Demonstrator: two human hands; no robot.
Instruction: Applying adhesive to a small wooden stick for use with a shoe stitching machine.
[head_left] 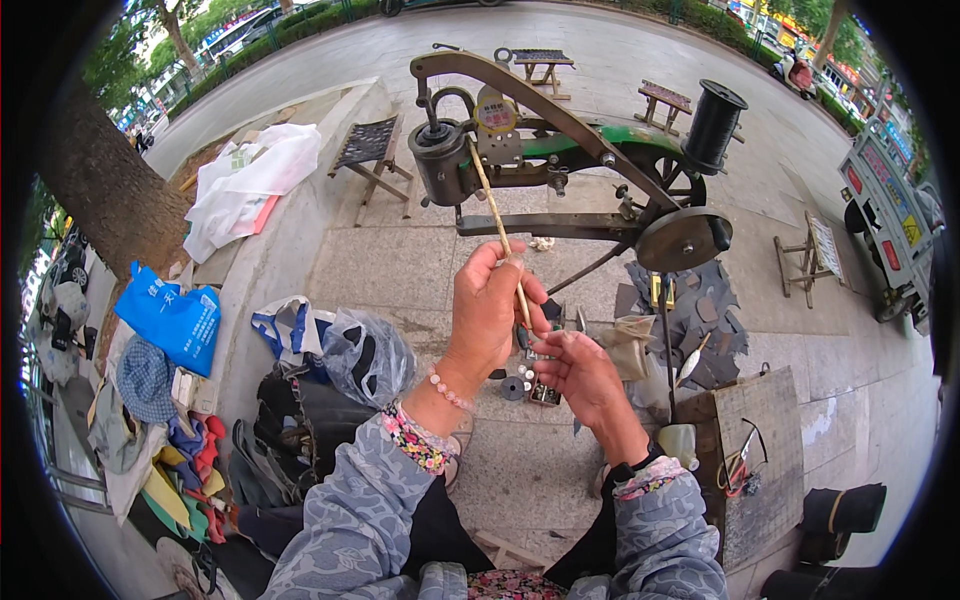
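My left hand [490, 305] is closed around a thin, tan, slightly knobbly stick [492, 200]. The stick slants up and away, its far end beside the head of a hand-cranked shoe-repair sewing machine [438, 165]. Just below and to the right, my right hand [582, 375] is curled with thumb and fingertips pinched near the stick's lower end. What those fingertips hold, if anything, is too small to make out. The machine has a long curved lever [540, 92], a dark handwheel [684, 240] and a large black thread spool [715, 125].
Dark leather scraps [705, 310] lie right of the machine's stand. A board [765, 470] bears scissors [738, 470]. Clear plastic bags [365, 355], a blue bag [170, 320] and cloth pieces crowd the left. Folding stools [370, 150] stand around; a small parts box [543, 390] sits below my hands.
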